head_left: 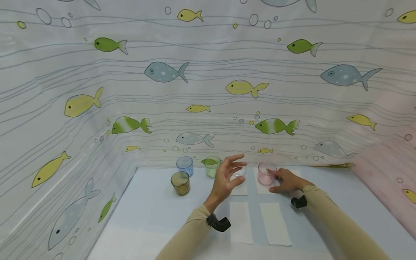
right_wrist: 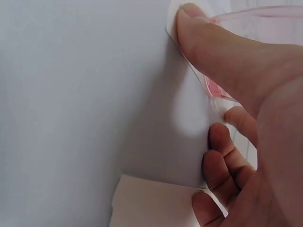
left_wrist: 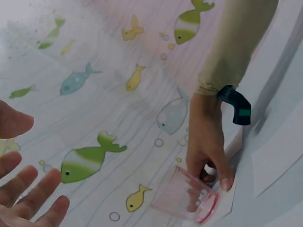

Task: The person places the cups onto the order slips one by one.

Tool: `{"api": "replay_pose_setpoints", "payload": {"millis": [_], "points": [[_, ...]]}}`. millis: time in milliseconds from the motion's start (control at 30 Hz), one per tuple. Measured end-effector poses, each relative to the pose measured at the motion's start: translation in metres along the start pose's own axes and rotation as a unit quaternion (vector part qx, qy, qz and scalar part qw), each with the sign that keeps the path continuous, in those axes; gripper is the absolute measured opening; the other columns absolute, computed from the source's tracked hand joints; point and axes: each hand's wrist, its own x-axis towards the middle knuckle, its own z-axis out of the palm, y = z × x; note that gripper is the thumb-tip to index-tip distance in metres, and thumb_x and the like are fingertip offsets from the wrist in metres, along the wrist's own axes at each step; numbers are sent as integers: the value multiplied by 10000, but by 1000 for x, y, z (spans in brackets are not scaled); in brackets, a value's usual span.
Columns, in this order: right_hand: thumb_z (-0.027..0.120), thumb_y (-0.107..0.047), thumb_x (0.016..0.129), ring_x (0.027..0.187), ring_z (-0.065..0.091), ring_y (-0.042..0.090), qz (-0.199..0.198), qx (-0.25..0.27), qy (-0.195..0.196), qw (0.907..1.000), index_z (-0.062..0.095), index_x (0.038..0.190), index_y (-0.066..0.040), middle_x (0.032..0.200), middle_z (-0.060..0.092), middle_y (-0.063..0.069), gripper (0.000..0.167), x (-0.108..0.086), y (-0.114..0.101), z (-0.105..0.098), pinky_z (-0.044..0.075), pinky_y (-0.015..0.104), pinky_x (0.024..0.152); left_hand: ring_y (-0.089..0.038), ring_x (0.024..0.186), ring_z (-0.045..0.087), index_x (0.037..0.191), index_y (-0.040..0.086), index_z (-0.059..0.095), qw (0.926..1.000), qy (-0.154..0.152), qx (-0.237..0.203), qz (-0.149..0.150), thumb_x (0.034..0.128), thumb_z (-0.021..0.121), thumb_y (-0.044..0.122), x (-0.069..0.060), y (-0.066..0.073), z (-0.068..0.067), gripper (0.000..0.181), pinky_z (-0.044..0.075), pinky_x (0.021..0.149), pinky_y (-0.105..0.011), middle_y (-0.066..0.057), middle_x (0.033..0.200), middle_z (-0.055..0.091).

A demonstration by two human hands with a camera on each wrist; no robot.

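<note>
Head view: left hand (head_left: 224, 178) hovers, fingers loosely spread, holding nothing. Right hand (head_left: 287, 180) is at the pink glass (head_left: 266, 176), which sits on a far white sheet (head_left: 264, 190): looks placed. Blue glass (head_left: 185, 166), green glass (head_left: 212, 169), amber glass (head_left: 180, 183) are off the sheets at left, apparently undone. Clear glass (head_left: 239, 172) partly hidden. Left wrist: pink glass upright beside right thumb. Right wrist: fingers bent, thumb alongside glass; can't tell if gripping.
</note>
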Motion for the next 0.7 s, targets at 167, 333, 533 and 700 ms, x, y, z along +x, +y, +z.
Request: {"api": "replay_pose_setpoints", "payload": {"millis": [167, 333, 533, 700], "points": [[864, -419, 870, 1107, 545, 338, -290, -39, 107, 9995, 509, 1534, 23, 1184, 614, 187, 873, -7, -4, 0, 501, 567, 1016, -574, 1278, 580, 1440, -141, 474, 9991, 249, 289, 168, 873, 675, -49, -13, 7, -25, 609, 500, 1136, -620, -373, 1480, 511], [834, -431, 901, 1164, 556, 388, -312, -51, 44, 9995, 498, 1545, 17, 1227, 611, 216, 852, -9, -3, 0, 486, 654, 1065, -535, 1265, 607, 1401, -154, 494, 9955, 780, 434, 327, 849, 679, -82, -23, 12, -53, 587, 492, 1114, -664, -368, 1428, 556], [816, -447, 916, 1083, 543, 320, -323, -171, -15, 9993, 497, 1554, -4, 1170, 607, 167, 840, -8, 1, 0, 514, 584, 994, -408, 1278, 621, 1359, -159, 531, 9878, 1101, 992, 480, 824, 701, -140, -32, 22, -87, 561, 527, 1132, -536, -359, 1355, 600], [801, -453, 928, 1085, 572, 305, -363, -213, -39, 9991, 504, 1539, 17, 1161, 627, 143, 825, -9, 0, -4, 525, 574, 985, -345, 1290, 626, 1309, -130, 587, 9793, 1427, 1403, 317, 813, 689, -187, -45, 25, -110, 510, 521, 1154, -447, -320, 1295, 652]]}}
